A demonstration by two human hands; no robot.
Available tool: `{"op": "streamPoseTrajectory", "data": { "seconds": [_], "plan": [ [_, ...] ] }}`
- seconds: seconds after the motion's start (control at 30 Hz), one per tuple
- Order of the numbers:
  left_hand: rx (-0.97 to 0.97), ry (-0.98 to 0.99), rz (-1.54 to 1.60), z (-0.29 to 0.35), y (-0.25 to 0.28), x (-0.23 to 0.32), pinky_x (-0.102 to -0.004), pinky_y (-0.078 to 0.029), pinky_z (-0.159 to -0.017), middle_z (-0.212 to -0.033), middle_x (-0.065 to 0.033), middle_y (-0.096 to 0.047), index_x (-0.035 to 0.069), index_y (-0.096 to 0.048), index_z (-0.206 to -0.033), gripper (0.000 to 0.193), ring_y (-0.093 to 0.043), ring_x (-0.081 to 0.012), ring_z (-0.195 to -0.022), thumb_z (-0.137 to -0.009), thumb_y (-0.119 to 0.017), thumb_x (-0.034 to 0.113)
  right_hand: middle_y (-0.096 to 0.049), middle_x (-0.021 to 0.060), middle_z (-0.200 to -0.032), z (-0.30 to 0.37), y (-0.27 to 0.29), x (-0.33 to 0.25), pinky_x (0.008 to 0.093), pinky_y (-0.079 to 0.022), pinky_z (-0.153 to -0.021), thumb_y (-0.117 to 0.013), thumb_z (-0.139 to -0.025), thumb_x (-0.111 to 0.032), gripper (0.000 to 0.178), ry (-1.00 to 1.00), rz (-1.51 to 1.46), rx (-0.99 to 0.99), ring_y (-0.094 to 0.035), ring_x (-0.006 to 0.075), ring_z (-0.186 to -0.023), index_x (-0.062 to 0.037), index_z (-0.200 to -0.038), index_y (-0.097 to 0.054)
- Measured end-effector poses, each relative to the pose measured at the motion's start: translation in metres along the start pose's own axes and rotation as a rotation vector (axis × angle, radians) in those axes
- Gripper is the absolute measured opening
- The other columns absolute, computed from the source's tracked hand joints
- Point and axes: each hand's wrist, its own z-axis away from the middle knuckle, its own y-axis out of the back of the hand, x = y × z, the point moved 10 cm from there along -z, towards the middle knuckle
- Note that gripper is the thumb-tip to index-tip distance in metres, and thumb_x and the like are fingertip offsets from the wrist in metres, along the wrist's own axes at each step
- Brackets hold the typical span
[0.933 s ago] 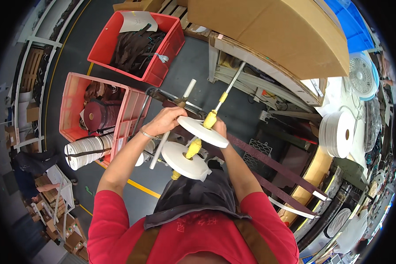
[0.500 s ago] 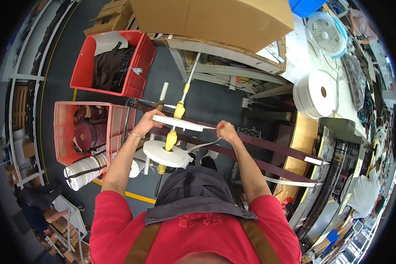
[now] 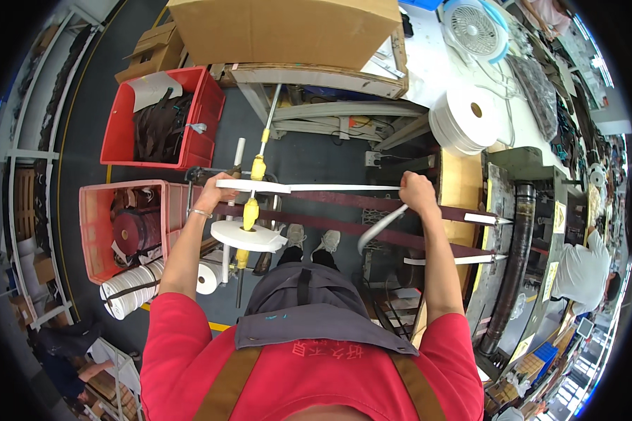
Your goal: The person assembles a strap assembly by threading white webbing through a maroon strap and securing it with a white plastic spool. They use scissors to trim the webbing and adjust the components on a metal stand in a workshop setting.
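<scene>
A flat roll of white tape (image 3: pixel 277 187) sits on a metal rod fitted with yellow clamps (image 3: pixel 258 168). My left hand (image 3: pixel 218 191) grips the left rim of that roll, fingers closed around its edge. From the roll a white strip (image 3: pixel 344 187) runs taut to my right hand (image 3: pixel 418 192), which is closed on it. The strip's loose end hangs in a curl below the fist. Lower on the same rod rests a second white roll (image 3: pixel 235 235), apart from both hands. Dark red bands (image 3: pixel 393 239) stretch behind and below the strip toward the machine.
Two red crates (image 3: pixel 196 119) with dark material stand at left, stacked white rolls (image 3: pixel 130 289) beside them. A large cardboard box (image 3: pixel 288 35) sits on the far bench. At right are a white spool (image 3: pixel 463 121), a fan (image 3: pixel 476 28) and a machine with a dark roller (image 3: pixel 509 274).
My right hand has moved right, drawing out a longer length of strip from the upper roll. The strip's end now dangles below it. My left hand stays at the roll.
</scene>
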Motion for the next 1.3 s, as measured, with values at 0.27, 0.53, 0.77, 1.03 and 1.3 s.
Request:
{"op": "streamPoseTrajectory", "data": {
  "seconds": [0.27,0.53,0.77,1.03,1.3],
  "plan": [
    [0.035,-0.098,-0.179,-0.007,0.011,0.005,-0.0214,-0.045,-0.056,-0.074,-0.0004,-0.057,0.006,-0.053,-0.085,0.014,-0.055,-0.0084,-0.066,-0.075,-0.053,-0.004,-0.061,0.0165,-0.069,0.053,0.119,0.026,0.0389,-0.047,-0.064,-0.055,-0.064,-0.011,0.012,-0.003,0.018,0.027,-0.06,0.0313,-0.069,-0.0056,-0.07,-0.064],
    [0.133,-0.148,-1.132,0.025,0.008,0.07,-0.0352,-0.045,-0.073,-0.087,-0.0164,-0.061,0.003,-0.058,-0.09,0.026,-0.06,-0.0265,-0.084,-0.067,-0.061,0.013,-0.06,0.0061,-0.063,0.09,0.135,0.049,0.0237,-0.044,-0.057,-0.054,-0.071,-0.008,0.014,0.008,-0.526,-0.15,-0.055,0.011,-0.058,0.0034,-0.076,-0.059],
    [-0.271,-0.671,-0.648,0.084,-0.215,0.244,-0.0307,-0.047,-0.073,-0.093,-0.012,-0.062,0.004,-0.058,-0.101,0.027,-0.061,-0.0222,-0.083,-0.075,-0.057,0.013,-0.056,0.0028,-0.061,0.102,0.104,0.022,0.0227,-0.042,-0.053,-0.053,-0.077,-0.012,0.015,0.105,-0.87,-0.233,-0.051,0.0083,-0.056,0.0023,-0.079,-0.059],
    [-1.107,-0.232,-0.159,0.105,-0.391,0.211,-0.0251,-0.044,-0.078,-0.104,-0.0096,-0.055,-0.002,-0.049,-0.108,0.037,-0.054,-0.0121,-0.088,-0.078,-0.061,0.017,-0.058,0.0038,-0.064,0.11,0.094,0.006,0.0205,-0.044,-0.054,-0.055,-0.078,-0.012,0.016,0.135,-1.166,-0.301,-0.054,0.0083,-0.057,0.0016,-0.084,-0.058],
    [-0.925,-0.219,-0.145,0.094,-0.373,0.191,-0.0246,-0.046,-0.072,-0.1,-0.0055,-0.055,0.004,-0.045,-0.111,0.036,-0.057,-0.0121,-0.082,-0.08,-0.059,0.015,-0.052,0.0021,-0.055,0.103,0.101,0.02,0.0182,-0.039,-0.04,-0.049,-0.074,-0.006,0.022,0.073,-1.345,-0.226,-0.049,0.0074,-0.044,0.0017,-0.094,-0.052]
  ]
}}
